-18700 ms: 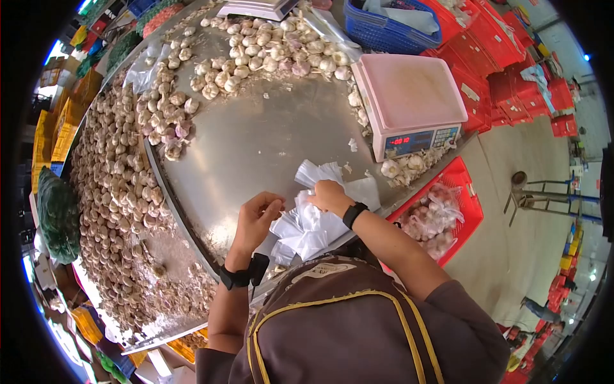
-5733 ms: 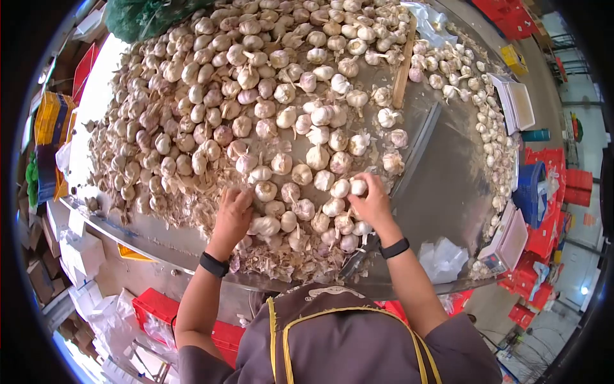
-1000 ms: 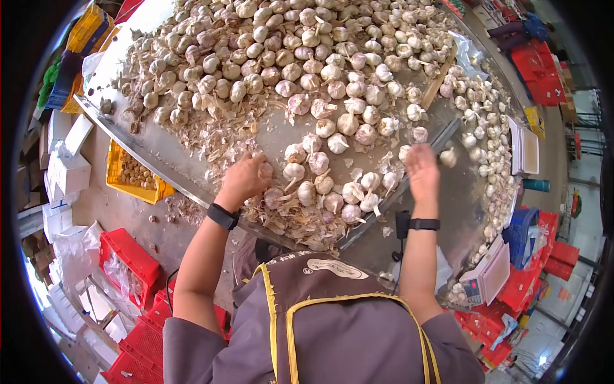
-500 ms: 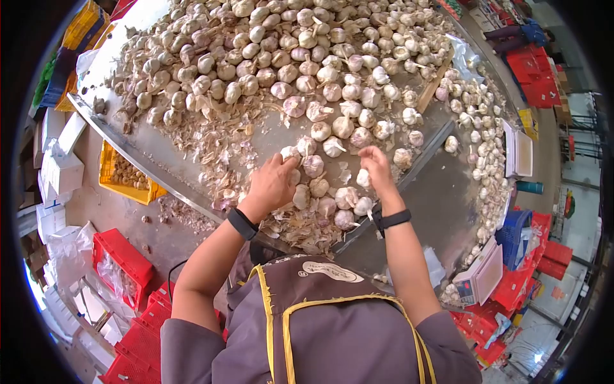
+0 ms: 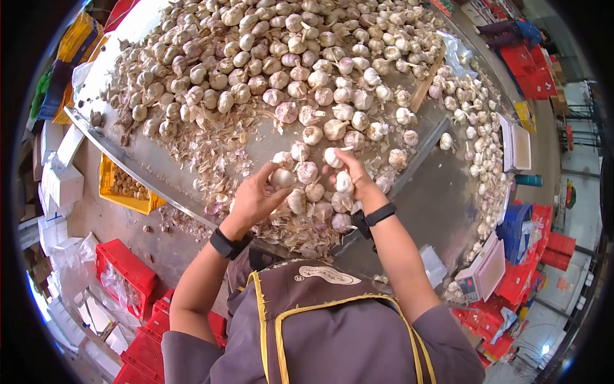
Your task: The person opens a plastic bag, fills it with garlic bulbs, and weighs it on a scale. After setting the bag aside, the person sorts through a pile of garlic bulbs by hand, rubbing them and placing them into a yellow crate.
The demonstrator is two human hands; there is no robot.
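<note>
My left hand (image 5: 254, 195) is closed round a garlic bulb (image 5: 281, 178) at the near edge of the pile. To its right, my right hand (image 5: 350, 174) has a white garlic bulb (image 5: 332, 157) between thumb and fingers, and another bulb (image 5: 343, 182) lies against its palm. Between the hands sit several purplish bulbs (image 5: 307, 172). Loose skins (image 5: 291, 234) cover the metal table (image 5: 268, 137) in front of me. A large heap of garlic bulbs (image 5: 256, 51) spreads over the far side.
A metal divider (image 5: 419, 157) runs diagonally at right, with more bulbs (image 5: 476, 134) beyond it. A wooden strip (image 5: 427, 82) lies by the heap. At left are a yellow crate (image 5: 128, 200) and red crate (image 5: 128, 272); a scale (image 5: 481, 269) stands right. A person (image 5: 511, 32) is far right.
My left hand has lifted slightly and now holds a bulb. My right hand has moved left and closed on a bulb near the middle. The view has shifted slightly.
</note>
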